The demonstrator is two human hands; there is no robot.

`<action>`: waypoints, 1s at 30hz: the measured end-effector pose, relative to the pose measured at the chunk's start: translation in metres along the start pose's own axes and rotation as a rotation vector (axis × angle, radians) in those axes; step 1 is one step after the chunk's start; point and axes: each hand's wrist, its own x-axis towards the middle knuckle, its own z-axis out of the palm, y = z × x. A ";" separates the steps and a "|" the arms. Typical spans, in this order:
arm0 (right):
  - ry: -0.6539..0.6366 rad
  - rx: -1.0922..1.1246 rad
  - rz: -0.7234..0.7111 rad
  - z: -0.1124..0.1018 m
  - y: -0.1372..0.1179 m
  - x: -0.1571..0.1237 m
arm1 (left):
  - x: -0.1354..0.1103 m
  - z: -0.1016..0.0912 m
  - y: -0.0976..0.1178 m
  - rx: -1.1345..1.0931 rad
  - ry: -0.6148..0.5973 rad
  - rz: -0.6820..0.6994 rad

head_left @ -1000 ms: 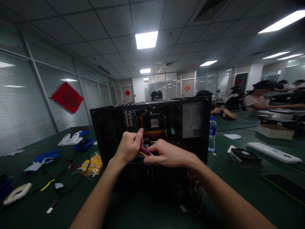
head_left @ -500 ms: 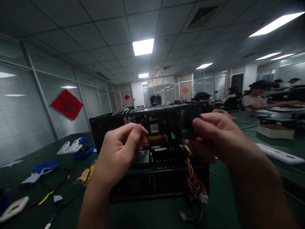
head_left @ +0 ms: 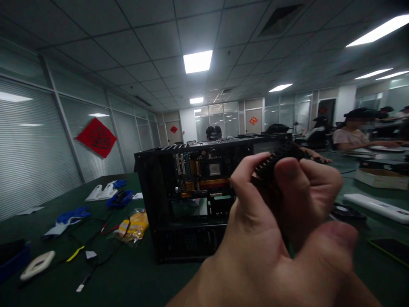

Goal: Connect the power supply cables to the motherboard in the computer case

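- Before an open-sided computer case on the green worktop, I held up a black ridged part, apart from the board.
- My right hand had it pinched, thumb laid against it.
- My left hand met it from the near side, index finger bent to the part, thumb standing wide; whether hidden fingers gripped too, I could not tell.
- Inside the computer case, the circuit board sat in place, a silver square exposed on it.
- By my reading, the work stood partway: board in, side off, the black ridged part yet outside; any lead behind it was hidden.
- Right of me, a fan lay on the worktop; at left, a yellow packet lay just beside the computer case.
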 end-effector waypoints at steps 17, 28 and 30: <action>-0.153 -0.026 0.033 -0.004 -0.003 0.007 | 0.001 -0.014 -0.004 0.094 -0.150 0.072; -0.087 -0.070 0.089 -0.002 -0.004 0.010 | 0.015 -0.016 -0.010 0.000 -0.152 0.183; -0.089 -0.058 0.118 -0.001 -0.002 0.012 | 0.020 -0.016 -0.016 -0.050 -0.129 0.197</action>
